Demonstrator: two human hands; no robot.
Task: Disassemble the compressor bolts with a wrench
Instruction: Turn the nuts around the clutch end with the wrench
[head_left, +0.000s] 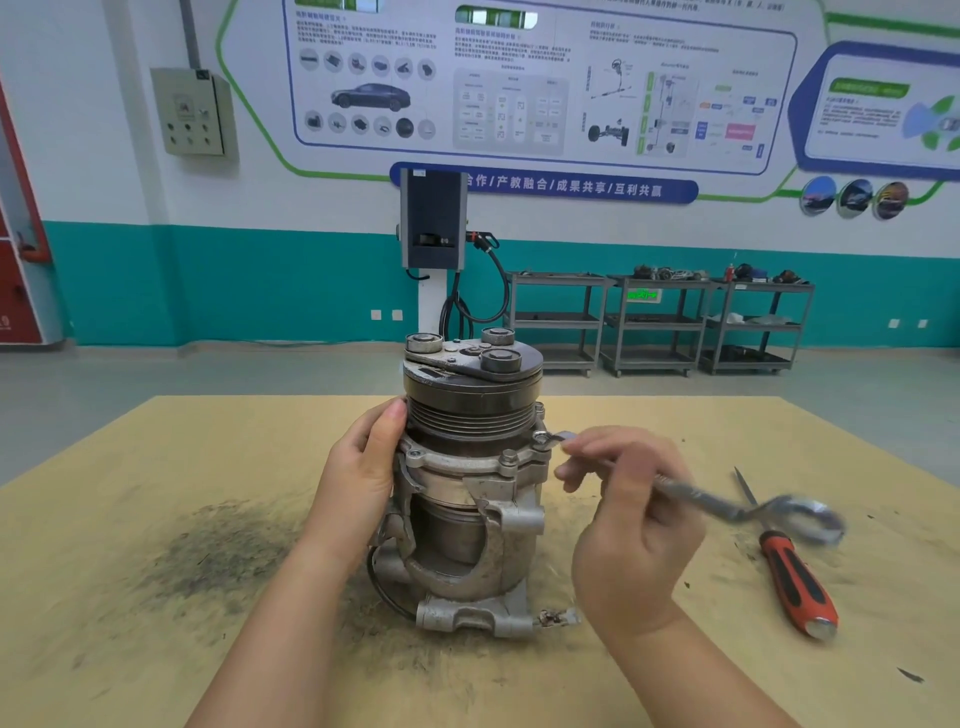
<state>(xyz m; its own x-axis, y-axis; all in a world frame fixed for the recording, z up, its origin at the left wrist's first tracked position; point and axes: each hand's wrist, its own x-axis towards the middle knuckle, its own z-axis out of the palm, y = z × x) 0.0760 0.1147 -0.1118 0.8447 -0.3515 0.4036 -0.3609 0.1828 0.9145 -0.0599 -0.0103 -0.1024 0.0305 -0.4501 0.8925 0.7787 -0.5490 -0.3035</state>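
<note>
A grey metal compressor (470, 483) stands upright at the middle of the wooden table, its dark pulley on top. My left hand (358, 478) grips its left side just below the pulley. My right hand (631, 512) holds a metal wrench (691, 493) by the shaft. The wrench's near end sits on a bolt (542, 439) at the right of the flange. Its far ring end is blurred, out to the right. Another flange bolt (508, 458) shows at the front.
A screwdriver (795, 582) with a red and black handle lies on the table (130, 519) to the right of my right hand. A dark smear of grime covers the table left of the compressor. Grey carts (660, 322) stand by the far wall.
</note>
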